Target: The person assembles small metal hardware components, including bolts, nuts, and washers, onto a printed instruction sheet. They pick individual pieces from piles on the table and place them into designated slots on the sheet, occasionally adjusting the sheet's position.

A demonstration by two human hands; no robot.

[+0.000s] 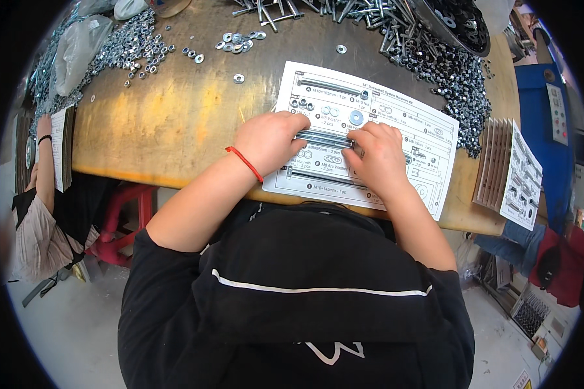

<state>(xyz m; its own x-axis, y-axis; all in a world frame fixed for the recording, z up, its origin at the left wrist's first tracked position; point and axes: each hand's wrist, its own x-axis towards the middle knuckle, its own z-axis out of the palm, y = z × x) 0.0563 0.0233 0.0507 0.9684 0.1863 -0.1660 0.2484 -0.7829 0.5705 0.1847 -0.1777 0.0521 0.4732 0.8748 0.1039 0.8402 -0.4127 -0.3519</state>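
Observation:
A printed hardware sheet (425, 123) lies at the table's front edge under both my hands. Across its middle are several silver bolts (324, 138) laid side by side. The fingers of my left hand (271, 142) pinch their left ends, while my right hand (381, 159) closes on their right ends. Above them on the sheet rest a long bolt (328, 85), a few nuts (302, 104), small washers (329, 111) and a large flat washer (355, 117). Another long bolt (321, 176) lies below my fingers. Part of the sheet is hidden by my hands.
Piles of nuts (457, 107) and bolts (396, 32) spread at the back right, beside a dark bowl (451, 23). Loose washers (239, 44) lie farther back; more nuts (146, 48) heap at left. Card stacks (522, 178) stand at right. Another person's arm (44, 162) reaches in at left.

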